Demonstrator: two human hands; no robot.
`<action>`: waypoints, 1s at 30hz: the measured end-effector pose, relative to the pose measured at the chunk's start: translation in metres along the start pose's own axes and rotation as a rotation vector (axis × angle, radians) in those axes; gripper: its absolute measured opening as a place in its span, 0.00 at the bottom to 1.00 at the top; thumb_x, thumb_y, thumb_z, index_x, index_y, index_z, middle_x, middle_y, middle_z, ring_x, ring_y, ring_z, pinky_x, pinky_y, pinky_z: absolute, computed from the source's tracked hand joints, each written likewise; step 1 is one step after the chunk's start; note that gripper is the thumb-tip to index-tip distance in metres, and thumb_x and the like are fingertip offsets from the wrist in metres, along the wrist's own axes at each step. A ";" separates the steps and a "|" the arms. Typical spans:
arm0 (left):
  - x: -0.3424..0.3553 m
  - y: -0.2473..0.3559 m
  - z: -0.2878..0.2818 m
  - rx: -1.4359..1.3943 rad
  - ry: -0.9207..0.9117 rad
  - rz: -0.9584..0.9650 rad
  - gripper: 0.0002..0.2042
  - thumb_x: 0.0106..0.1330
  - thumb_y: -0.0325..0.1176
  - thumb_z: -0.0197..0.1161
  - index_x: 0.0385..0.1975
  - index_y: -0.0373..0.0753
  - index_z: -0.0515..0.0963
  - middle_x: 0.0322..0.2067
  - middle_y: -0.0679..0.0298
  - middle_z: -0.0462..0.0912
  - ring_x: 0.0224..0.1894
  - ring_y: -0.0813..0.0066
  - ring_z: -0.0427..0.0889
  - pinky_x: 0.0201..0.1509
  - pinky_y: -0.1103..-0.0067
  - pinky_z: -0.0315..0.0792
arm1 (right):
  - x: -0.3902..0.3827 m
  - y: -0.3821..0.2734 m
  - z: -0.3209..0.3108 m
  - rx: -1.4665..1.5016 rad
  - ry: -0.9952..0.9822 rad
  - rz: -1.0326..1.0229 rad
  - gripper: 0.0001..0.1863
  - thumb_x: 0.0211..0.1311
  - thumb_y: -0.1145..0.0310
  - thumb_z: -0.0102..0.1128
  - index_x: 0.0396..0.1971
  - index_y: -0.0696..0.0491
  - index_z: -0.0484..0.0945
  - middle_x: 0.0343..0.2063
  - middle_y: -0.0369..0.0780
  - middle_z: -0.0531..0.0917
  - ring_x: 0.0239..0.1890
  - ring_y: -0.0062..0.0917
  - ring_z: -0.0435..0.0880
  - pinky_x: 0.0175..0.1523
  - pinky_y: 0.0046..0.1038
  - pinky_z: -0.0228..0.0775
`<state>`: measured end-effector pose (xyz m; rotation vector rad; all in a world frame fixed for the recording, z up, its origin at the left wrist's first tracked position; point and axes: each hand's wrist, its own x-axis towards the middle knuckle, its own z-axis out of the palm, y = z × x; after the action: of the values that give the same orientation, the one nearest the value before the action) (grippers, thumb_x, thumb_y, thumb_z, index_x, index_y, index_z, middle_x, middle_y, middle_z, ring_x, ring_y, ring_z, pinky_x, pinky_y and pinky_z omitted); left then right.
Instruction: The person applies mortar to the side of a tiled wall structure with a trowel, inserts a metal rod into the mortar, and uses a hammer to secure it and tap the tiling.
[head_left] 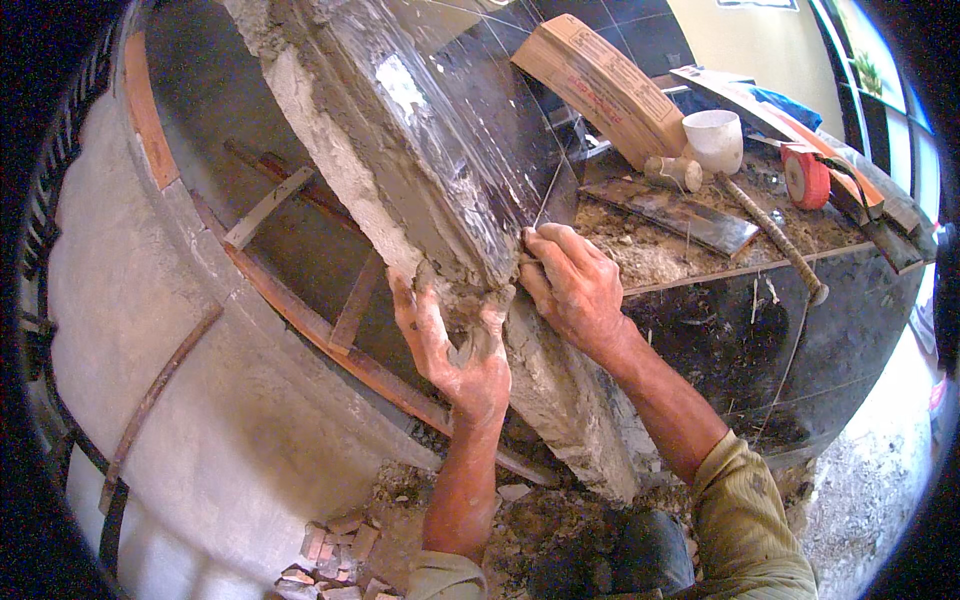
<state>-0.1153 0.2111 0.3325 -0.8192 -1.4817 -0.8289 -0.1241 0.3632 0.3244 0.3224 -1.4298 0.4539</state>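
Note:
A narrow wall end [400,215] runs diagonally, its edge coated with grey mortar and its right face covered by a dark, glossy tile [450,150]. My left hand [465,365] straddles the lower end of this edge. Its thumb and fingers are smeared grey and pressed round the wet mortar [462,300] from both sides. My right hand [578,285] sits at the tile's lower right corner with bent, closed fingers. Whatever lies between those fingertips is hidden. Below both hands the rough wall face [570,400] continues down toward the floor.
On the debris-covered ledge at right lie a cardboard box [605,90], white cup [713,140], dark tile strip [670,215], knob-ended rod [775,240] and red round object [805,178]. A wooden frame [300,310] stands left; broken bricks [335,555] lie below.

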 end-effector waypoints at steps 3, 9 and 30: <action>0.000 0.000 0.000 0.017 -0.012 -0.010 0.30 0.59 0.34 0.67 0.60 0.33 0.63 0.64 0.40 0.54 0.66 0.43 0.56 0.64 0.56 0.59 | 0.000 0.001 0.000 0.002 -0.008 -0.003 0.16 0.48 0.69 0.64 0.38 0.57 0.77 0.38 0.41 0.79 0.34 0.32 0.81 0.38 0.30 0.76; -0.001 -0.003 0.001 0.002 -0.001 -0.005 0.30 0.59 0.34 0.67 0.60 0.33 0.62 0.65 0.39 0.53 0.66 0.42 0.57 0.64 0.56 0.60 | 0.000 0.000 0.001 -0.003 -0.027 -0.006 0.16 0.48 0.70 0.64 0.39 0.57 0.77 0.38 0.41 0.78 0.34 0.32 0.81 0.37 0.30 0.75; 0.001 0.001 0.005 -0.084 0.070 -0.042 0.31 0.58 0.35 0.67 0.60 0.30 0.64 0.64 0.46 0.59 0.67 0.50 0.57 0.68 0.61 0.55 | 0.002 0.002 0.002 0.013 -0.009 -0.028 0.15 0.48 0.70 0.64 0.37 0.57 0.77 0.36 0.40 0.78 0.32 0.30 0.80 0.36 0.29 0.74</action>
<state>-0.1172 0.2158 0.3334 -0.8159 -1.4145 -0.9475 -0.1262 0.3641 0.3261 0.3551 -1.4299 0.4395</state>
